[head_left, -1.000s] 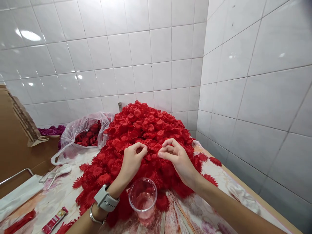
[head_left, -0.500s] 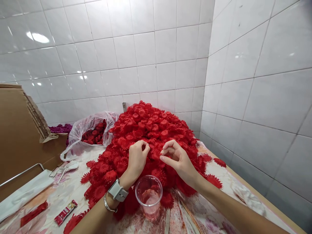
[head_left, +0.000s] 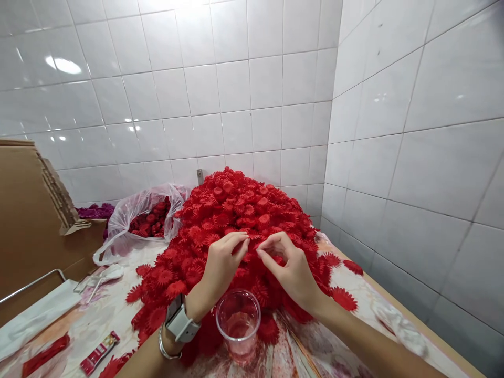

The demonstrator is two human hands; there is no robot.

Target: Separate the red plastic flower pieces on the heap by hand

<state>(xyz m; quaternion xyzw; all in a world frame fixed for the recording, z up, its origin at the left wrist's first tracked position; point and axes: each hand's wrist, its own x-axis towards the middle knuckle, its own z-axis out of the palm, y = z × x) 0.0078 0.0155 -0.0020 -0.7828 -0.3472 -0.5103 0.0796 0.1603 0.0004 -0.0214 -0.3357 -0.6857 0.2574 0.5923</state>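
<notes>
A tall heap of red plastic flower heads [head_left: 236,215] lies on a table with a flowered cloth [head_left: 311,352], pushed into the tiled corner. My left hand [head_left: 220,268], with a white watch at the wrist, rests on the heap with fingertips pinched together. My right hand [head_left: 289,265] is beside it, thumb and fingers pinched too. The fingertips of both hands nearly meet over the heap. What they pinch is too small to make out. A clear plastic cup [head_left: 238,323] stands upright just below my hands.
A clear plastic bag [head_left: 134,220] with more red flowers sits at the left of the heap, purple flowers [head_left: 92,211] behind it. A cardboard box [head_left: 35,210] stands at far left. Red sachets [head_left: 98,353] lie near the front left. White tiled walls close the back and right.
Both hands have shifted slightly on the heap and their fingertips have drawn closer together. The camera view has moved a little.
</notes>
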